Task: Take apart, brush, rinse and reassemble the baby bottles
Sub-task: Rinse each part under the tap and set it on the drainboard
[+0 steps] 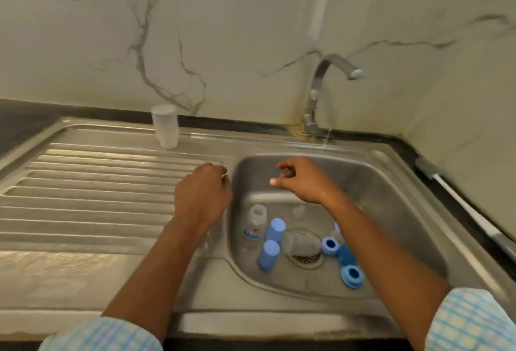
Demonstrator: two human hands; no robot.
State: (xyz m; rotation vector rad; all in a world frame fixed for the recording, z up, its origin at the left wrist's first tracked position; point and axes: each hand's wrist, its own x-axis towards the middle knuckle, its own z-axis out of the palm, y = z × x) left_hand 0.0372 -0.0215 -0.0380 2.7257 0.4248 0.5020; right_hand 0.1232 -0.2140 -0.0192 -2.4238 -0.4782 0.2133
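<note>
**Bottle parts lie in the sink, both hands above them**

The only print in sight is a small blue and orange label on the clear bottle [252,225] standing at the left of the basin. It is too blurred to read.

The bottles are in pieces on the floor of the steel sink [391,183]. Just right of the labelled bottle are two light blue caps [275,229], one in front of the other. A second clear bottle [300,243] lies on its side over the drain. To its right are two blue screw rings [351,275] and a darker blue piece between them. A small clear part [297,211] sits nearer the back wall of the basin.

The left hand [203,194] is over the rim where the ribbed draining board [97,183] meets the basin. Its fingers are curled under, back to the camera, so whether it holds anything cannot be told. The right hand [301,180] hangs above the basin with fingers curled in and nothing visible between them. Both sleeves are light blue check.

A white plastic cup [164,126] stands upside down at the back of the draining board. The curved metal tap [321,85] rises behind the basin. A white-handled brush [458,197] lies on the dark counter at the right. The walls are pale marble with grey veins.
</note>
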